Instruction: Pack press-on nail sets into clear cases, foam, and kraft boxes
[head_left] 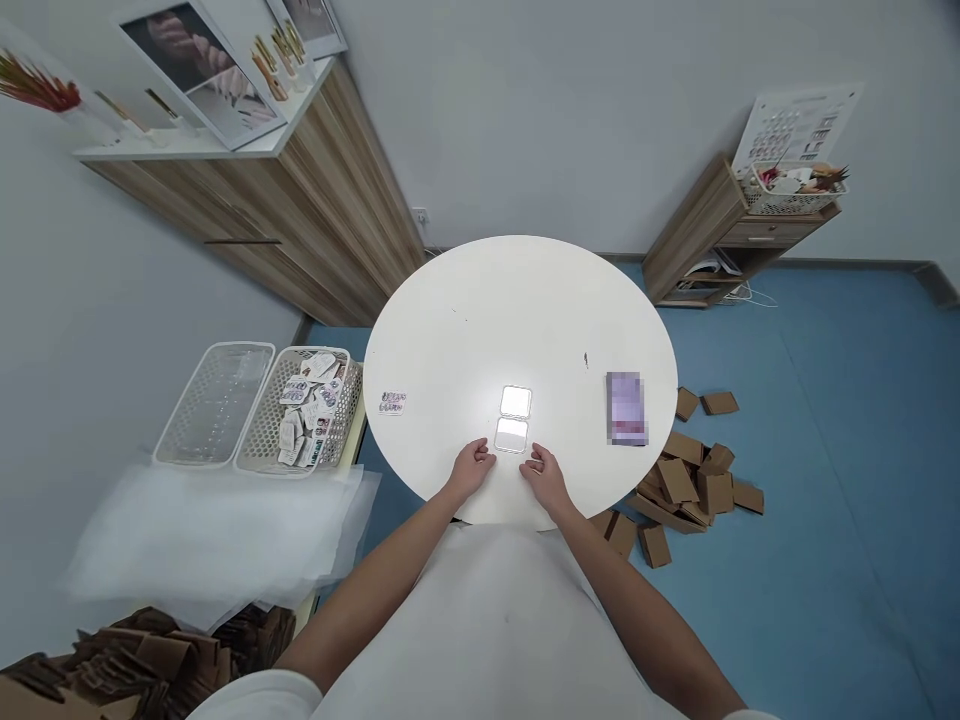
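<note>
A small clear case [511, 434] lies unfolded on the round white table [517, 300], its two square halves one behind the other. My left hand [472, 466] rests at the case's near left corner, fingers curled but apart, with nothing seen in it. At the near right corner is my right hand [546, 476], its fingers also a little apart and holding nothing visible. A printed card with purple nail shapes [391, 403] lies at the table's left. On the right side sits a purple package [626, 408], partly blurred by pixelation.
Left of the table stand a white basket of cards [349, 400] and a clear bin [214, 400], near translucent sheets [217, 540]. Cardboard boxes [679, 482] lie on the floor at right. A small dark item [586, 360] is on the table.
</note>
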